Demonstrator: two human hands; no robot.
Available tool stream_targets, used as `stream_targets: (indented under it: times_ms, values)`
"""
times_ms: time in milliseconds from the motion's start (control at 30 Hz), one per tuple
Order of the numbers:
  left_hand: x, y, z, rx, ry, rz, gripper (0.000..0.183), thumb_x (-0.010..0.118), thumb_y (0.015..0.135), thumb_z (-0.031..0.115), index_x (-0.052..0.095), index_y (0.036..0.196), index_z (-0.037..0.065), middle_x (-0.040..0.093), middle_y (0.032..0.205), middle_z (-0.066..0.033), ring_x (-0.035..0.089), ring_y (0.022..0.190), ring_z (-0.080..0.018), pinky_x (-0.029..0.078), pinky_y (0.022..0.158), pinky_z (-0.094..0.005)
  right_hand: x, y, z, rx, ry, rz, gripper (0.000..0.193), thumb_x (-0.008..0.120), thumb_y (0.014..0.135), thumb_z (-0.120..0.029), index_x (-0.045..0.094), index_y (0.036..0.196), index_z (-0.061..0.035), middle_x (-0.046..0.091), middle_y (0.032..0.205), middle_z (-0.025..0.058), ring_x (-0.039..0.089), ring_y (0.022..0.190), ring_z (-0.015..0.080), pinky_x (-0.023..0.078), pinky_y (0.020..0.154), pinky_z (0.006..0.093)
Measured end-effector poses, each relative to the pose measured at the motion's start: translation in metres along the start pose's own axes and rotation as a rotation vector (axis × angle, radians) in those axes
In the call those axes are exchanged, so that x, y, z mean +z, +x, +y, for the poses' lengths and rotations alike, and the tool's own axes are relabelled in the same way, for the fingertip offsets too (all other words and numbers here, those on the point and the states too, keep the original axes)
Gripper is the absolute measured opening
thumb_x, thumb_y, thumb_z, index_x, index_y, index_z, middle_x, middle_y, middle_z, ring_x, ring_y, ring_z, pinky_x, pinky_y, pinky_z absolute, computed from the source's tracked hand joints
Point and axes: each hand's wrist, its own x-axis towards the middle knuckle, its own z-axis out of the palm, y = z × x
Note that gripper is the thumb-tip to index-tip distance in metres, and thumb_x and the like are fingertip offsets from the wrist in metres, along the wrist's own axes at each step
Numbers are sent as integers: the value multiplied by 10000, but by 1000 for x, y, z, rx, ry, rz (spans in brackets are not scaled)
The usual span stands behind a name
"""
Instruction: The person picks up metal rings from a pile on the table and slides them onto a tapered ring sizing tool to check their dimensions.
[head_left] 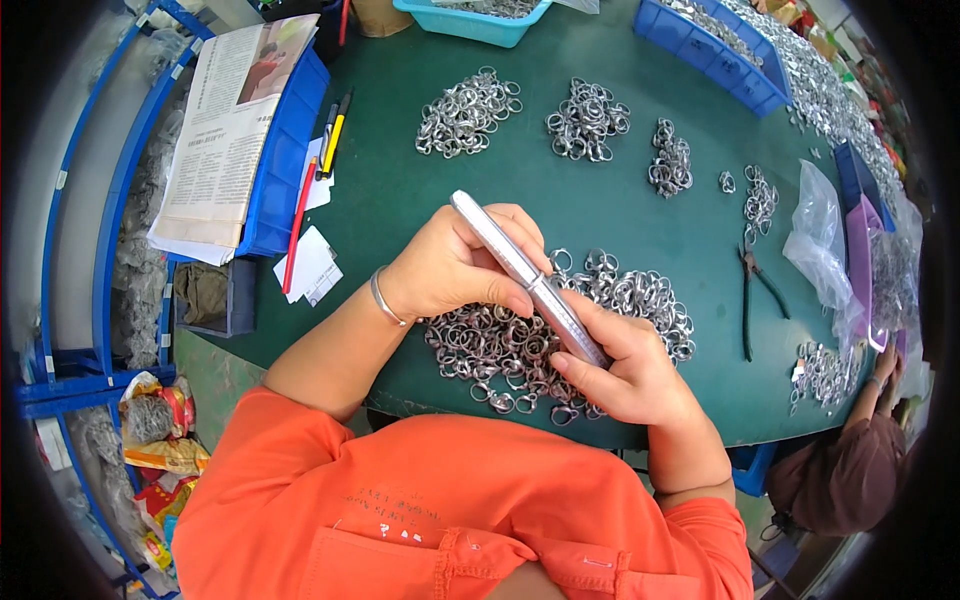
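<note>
My left hand [462,262] and my right hand [632,362] both grip a silver ring sizing stick [497,240], held aslant over the table. Graduation marks run along its lower part. A thin metal band [537,281] circles the stick between my hands; whether it is a loose ring is hard to tell. The fingers of my left hand wrap the upper part, and my right thumb and fingers close round the lower end. Beneath my hands spreads a large heap of silver rings [500,350], partly hidden by them.
Smaller ring piles [468,112] lie farther back on the green table [400,210]. Pliers [748,300] and a clear plastic bag [818,235] are to the right. A newspaper [225,130] covers a blue bin at left, beside pens [335,140]. A co-worker's arm [868,400] reaches in at right.
</note>
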Motion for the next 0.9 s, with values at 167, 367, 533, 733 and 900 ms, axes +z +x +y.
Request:
stream_targets:
  times_ms: [167,367,533,733,900]
  values:
    - [-3,-1,0,17,38,9,366,823,522,16,658,848,15,561,871,-71,546,789,-134,449,696,-240,1,5,-1,-16,-79,-2,484,591,792,-57,443,1251,-18,615,924,181,634,781,291,498,696,321]
    - [-1,2,6,42,135,-10,316,768,574,-56,648,861,1,554,899,-63,559,806,-126,474,692,-231,0,2,-1,-56,-180,37,504,576,788,-43,413,1264,-4,603,901,174,615,759,324,496,673,348]
    - [-17,8,6,126,-242,167,127,632,780,50,576,847,-42,524,837,-72,514,709,-119,438,612,-207,-13,1,-13,266,263,-155,445,531,836,-83,433,1269,-96,555,712,57,529,542,128,447,508,277]
    - [-12,78,15,-39,388,365,194,588,856,117,610,994,-17,624,837,-64,558,703,-95,461,621,-217,2,-6,6,-118,133,-61,506,568,802,-58,422,1286,-30,601,812,120,603,670,185,487,623,297]
    - [38,163,-31,29,837,161,88,646,780,61,619,826,-9,607,694,-45,569,569,-93,450,508,-213,16,-7,9,-368,41,61,505,560,802,-55,404,1278,5,593,841,156,622,725,300,504,651,346]
